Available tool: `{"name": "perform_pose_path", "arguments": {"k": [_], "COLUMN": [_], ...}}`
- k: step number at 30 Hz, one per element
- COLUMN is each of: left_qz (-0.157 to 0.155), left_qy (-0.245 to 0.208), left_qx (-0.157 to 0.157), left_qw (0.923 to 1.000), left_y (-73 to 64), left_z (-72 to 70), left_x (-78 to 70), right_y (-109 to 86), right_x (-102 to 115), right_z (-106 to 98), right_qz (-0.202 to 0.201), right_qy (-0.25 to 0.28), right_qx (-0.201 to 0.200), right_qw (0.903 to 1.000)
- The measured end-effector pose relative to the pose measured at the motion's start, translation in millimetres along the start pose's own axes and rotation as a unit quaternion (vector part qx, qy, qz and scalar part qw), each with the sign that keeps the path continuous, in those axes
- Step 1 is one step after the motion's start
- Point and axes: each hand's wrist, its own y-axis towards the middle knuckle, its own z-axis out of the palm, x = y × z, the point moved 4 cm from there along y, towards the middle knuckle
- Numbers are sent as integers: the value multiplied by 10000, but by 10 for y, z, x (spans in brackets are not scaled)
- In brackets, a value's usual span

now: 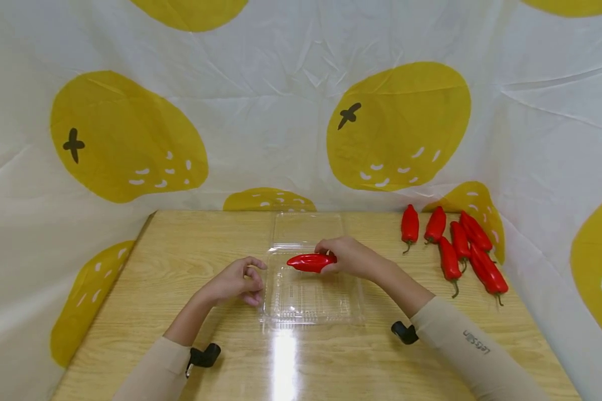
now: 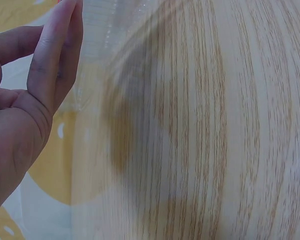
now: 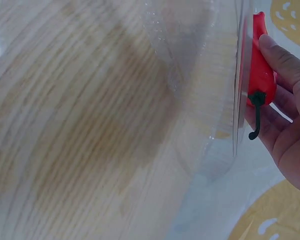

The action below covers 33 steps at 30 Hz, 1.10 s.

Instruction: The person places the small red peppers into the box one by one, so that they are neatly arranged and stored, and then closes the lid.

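A glossy red pepper (image 1: 308, 262) lies sideways in the grip of my right hand (image 1: 348, 257), over the back part of a clear plastic clamshell box (image 1: 311, 303). The right wrist view shows the thumb and fingers around the red pepper (image 3: 262, 75), its dark green stem pointing down, beside the box's clear wall (image 3: 210, 100). At the box's left edge is my left hand (image 1: 238, 281), fingers loosely bent and holding nothing. In the left wrist view that hand (image 2: 35, 85) shows at the upper left; whether its fingertips touch the box is unclear.
Several red peppers (image 1: 450, 259) lie on the wooden table (image 1: 180, 239) at the back right. The box's raised or laid-back lid (image 1: 308, 228) extends toward the rear. A white cloth with yellow fruit print (image 1: 271, 128) hangs behind the table and along both sides.
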Motion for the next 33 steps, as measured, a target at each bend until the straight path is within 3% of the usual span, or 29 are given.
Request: {"name": "perform_pose_path", "arguments": {"k": [6,12,19,27,33], "left_qz": [15,6,-8,-24,-11], "left_qy": [-4,-51,-17,-5,28], "left_qx": [18,60,67,68,20], "left_qw": [10000,10000,10000,10000,10000], "left_y": [22,4,8,-3,1], "left_z": [5,9,-1,-1,-9], "left_x": [-14,-45,-44,-44,-28], "right_y": [1,35,72,108,96], "right_x": [17,39,109,111,131], "right_z": [83,206,285,399,447], "right_qz": [-121,57,-125,24,-19], "right_qy": [-161,-398,-742,-896,-1186], "right_qx": [-127,-134,-202,-141,-428], "right_qw": [9997,9991,9970,9959,9920]}}
